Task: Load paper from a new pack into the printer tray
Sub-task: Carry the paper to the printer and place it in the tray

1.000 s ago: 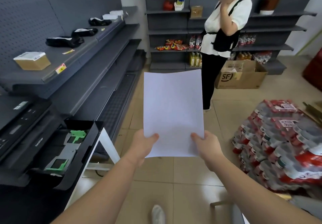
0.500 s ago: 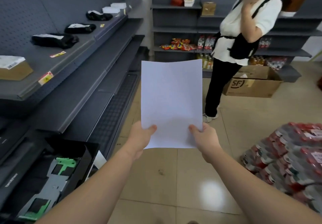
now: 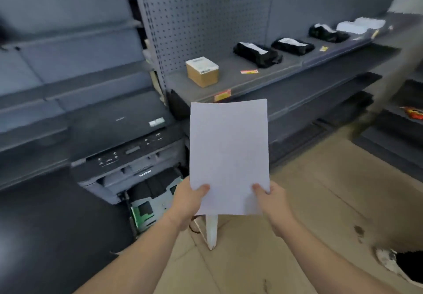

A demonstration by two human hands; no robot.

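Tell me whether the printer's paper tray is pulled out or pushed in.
Pulled out: the paper tray juts from the printer front, its green guides exposed and no paper in it.

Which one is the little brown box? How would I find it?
Look at the long grey shelf in front of the pegboard wall, above and to the right of the black printer. The small cardboard box stands at its left end, near the printer. It is the only brown thing there, with a white label on top; its neighbours are floppy black packets.
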